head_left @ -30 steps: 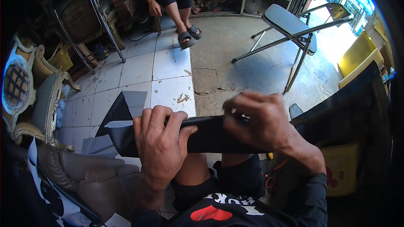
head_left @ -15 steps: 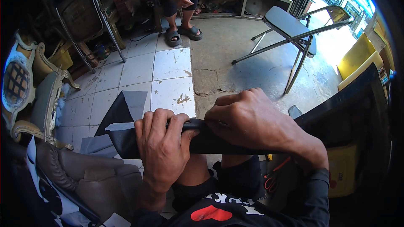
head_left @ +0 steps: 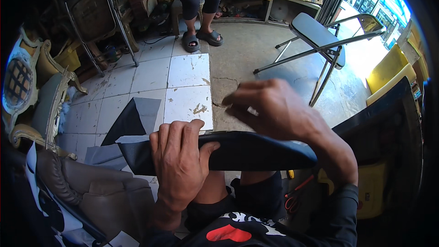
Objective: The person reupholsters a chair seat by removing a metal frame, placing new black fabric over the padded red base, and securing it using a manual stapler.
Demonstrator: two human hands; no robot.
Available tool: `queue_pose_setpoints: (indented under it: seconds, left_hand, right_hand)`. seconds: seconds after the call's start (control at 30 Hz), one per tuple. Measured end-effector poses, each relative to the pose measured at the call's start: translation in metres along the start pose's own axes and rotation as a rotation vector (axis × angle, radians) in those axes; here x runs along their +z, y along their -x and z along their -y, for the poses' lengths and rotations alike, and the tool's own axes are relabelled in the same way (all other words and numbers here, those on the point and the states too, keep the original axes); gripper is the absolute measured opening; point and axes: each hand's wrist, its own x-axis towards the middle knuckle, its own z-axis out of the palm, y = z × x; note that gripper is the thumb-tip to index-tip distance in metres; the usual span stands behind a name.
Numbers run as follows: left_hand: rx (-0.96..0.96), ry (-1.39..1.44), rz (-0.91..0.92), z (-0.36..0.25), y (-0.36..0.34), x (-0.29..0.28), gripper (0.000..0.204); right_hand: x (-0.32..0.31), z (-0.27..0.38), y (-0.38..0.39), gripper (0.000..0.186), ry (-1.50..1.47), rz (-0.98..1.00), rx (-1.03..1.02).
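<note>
A long black leather-like cushion piece (head_left: 256, 153) lies across in front of my knees. One seam runs along its top edge, and a grey cloth flap (head_left: 132, 139) shows at its left end. My left hand (head_left: 180, 155) grips that left part, fingers over the far side and thumb pressed on the near face. Above the right half, apart from the piece, is my right hand (head_left: 270, 110), smeared by motion. Its fingers look pinched together, with a small bright spot by them. What they hold, if anything, is too blurred to name.
Black and grey cloth (head_left: 137, 119) lies on the white tiles. Red-handled scissors (head_left: 292, 201) are by my right leg, and a brown leather cushion (head_left: 100, 201) is at my left. Ahead are a folding chair (head_left: 315, 32) and another person's sandalled feet (head_left: 201, 40).
My right hand has lifted off the piece's top edge, rising and moving away from it. My left hand keeps its grip. The other person's hand has left the view.
</note>
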Motion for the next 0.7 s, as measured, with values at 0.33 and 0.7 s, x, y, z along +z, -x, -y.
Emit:
queue_pose_setpoints:
  seconds: [0.33, 0.7]
  left_hand:
    - [0.02, -0.047, -0.018, 0.0, 0.003, 0.002, 0.045]
    - [-0.045, -0.086, -0.003, 0.004, -0.001, 0.005, 0.041]
  right_hand:
    - [0.013, 0.018, -0.028, 0.019, 0.064, 0.234, -0.241]
    - [0.003, -0.023, -0.008, 0.015, 0.336, -0.248, 0.006]
